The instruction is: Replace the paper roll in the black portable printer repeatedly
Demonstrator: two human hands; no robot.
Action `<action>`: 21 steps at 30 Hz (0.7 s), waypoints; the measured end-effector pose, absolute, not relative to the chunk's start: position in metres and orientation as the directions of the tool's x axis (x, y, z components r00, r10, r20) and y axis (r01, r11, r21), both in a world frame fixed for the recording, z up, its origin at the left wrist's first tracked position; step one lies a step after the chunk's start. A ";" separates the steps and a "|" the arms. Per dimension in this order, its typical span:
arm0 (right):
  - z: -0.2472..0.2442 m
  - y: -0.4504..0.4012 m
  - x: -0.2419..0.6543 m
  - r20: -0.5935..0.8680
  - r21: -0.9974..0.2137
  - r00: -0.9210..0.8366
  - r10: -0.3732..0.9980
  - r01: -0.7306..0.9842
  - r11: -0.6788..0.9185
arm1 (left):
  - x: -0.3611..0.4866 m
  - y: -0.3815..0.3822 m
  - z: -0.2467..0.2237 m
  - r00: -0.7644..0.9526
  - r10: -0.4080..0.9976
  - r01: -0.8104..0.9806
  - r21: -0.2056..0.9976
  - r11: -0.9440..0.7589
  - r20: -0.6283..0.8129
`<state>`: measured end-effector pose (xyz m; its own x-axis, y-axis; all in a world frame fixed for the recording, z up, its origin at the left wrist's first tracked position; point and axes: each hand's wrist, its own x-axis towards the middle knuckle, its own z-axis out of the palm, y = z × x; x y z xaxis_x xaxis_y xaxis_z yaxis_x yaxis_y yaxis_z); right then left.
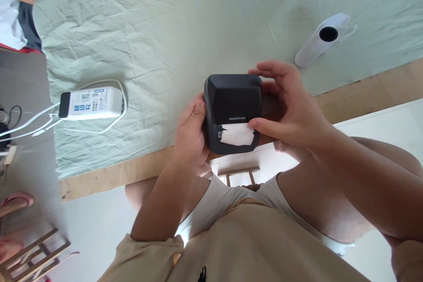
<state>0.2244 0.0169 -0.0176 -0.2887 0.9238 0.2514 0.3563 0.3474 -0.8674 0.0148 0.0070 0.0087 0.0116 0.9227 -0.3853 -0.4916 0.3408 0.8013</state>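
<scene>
While the left hand (pixel 191 137) is clasping the black device (pixel 235 100) from the left, the right hand (pixel 295 105) is touching its right edge, grip unclear; pale-green cloth (pixel 161 31) is lying beyond, pale floor (pixel 99 224) below.

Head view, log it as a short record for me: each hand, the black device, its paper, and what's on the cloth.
Left hand: grips the device's left side
Right hand: at the device's right side, thumb at the paper's right edge
Device: black, rounded corners, pale lettering
Paper: white, ragged-edged, on the device's lower front
Cloth: pale green, wrinkled
On cloth, left: white block with white cable
On cloth, right: white roll, dark opening
</scene>
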 end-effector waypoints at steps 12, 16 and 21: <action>0.016 0.013 0.200 0.479 -0.817 0.113 0.870 0.421 0.395 | 0.014 0.007 0.007 -0.016 0.896 -0.401 0.824 0.401 -0.444; 0.021 0.024 0.196 0.488 -0.784 0.069 0.870 0.472 0.403 | 0.014 0.007 0.008 -0.012 0.910 -0.402 0.835 0.375 -0.414; 0.021 0.037 0.204 0.316 -0.457 -0.350 0.882 0.758 0.465 | 0.015 0.006 0.011 -0.031 0.904 -0.369 0.845 0.387 -0.427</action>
